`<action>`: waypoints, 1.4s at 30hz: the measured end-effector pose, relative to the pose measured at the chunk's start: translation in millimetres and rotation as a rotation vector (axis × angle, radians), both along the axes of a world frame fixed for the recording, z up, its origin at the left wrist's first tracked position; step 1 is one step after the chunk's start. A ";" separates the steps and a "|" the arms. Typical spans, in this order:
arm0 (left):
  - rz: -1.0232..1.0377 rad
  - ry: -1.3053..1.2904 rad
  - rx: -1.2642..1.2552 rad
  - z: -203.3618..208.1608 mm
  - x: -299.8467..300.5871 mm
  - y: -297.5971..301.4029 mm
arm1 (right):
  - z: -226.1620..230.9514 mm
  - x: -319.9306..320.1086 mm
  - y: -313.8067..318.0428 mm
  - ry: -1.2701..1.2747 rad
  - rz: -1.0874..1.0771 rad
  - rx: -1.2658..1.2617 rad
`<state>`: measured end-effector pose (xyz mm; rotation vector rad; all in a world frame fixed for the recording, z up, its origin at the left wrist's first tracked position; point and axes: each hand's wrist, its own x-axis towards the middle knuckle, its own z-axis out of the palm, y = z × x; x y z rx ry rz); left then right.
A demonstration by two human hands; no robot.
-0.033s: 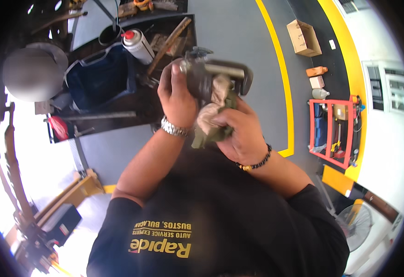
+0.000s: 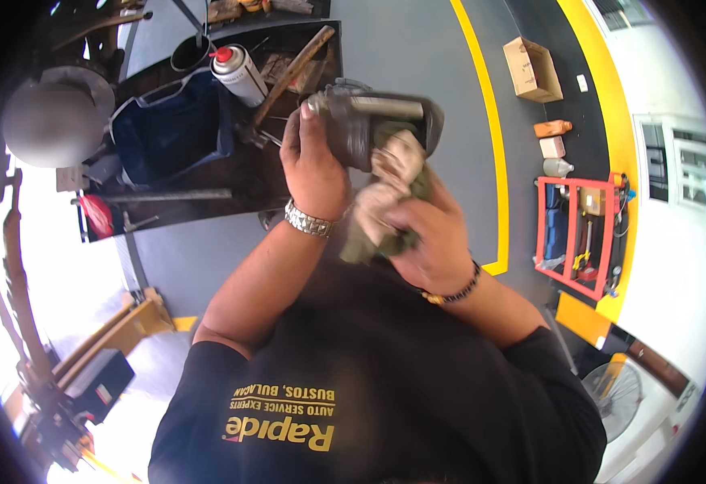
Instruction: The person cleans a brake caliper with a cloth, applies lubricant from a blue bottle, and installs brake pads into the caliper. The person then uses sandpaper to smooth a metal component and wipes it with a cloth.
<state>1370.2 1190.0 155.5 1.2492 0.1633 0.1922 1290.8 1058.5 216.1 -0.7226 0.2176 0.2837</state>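
My left hand [image 2: 318, 173] grips a dark metal brake caliper [image 2: 346, 139], its thumb on the near-left end. The caliper is held up in front of my chest and has a pale, smooth bar along its top. My right hand [image 2: 440, 242] is closed on a crumpled tan and green rag [image 2: 401, 157], which presses against the caliper's right side and opening. Part of the rag hangs down between my two hands. Motion smears the right fingers a little.
Left of the caliper is a dark work table [image 2: 200, 181] bearing a dark blue plastic container [image 2: 171, 133], a white spray can [image 2: 240, 78] with a red cap and a wooden-handled hammer [image 2: 296, 73]. On the right stand a red rack [image 2: 575, 234] and a cardboard box [image 2: 530, 71].
The caliper has turned slightly in my left hand. My right hand has shifted a little down and right, and the rag has moved along the caliper's opening.
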 end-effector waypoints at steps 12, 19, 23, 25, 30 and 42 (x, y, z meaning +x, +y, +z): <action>-0.686 0.395 -1.259 71.1 1.8 -111.1 | 18.9 -7.3 -191.8 -0.639 -0.476 -0.857; -1.319 0.279 -1.666 87.2 -2.0 -185.1 | 66.8 -42.0 -189.4 -0.623 -0.544 -1.702; -1.436 0.421 -1.661 98.0 -4.9 -209.3 | 88.4 -43.7 -196.5 -0.875 -0.784 -1.919; -1.482 0.472 -1.636 102.2 -3.3 -214.9 | 97.4 -48.5 -195.5 -0.840 -0.787 -1.888; -1.533 0.517 -1.588 113.6 2.4 -219.9 | 113.6 -51.8 -191.9 -0.798 -0.744 -1.880; -1.236 0.342 -1.412 155.0 24.8 -205.2 | 141.7 -27.8 -157.0 -0.566 -0.989 -1.921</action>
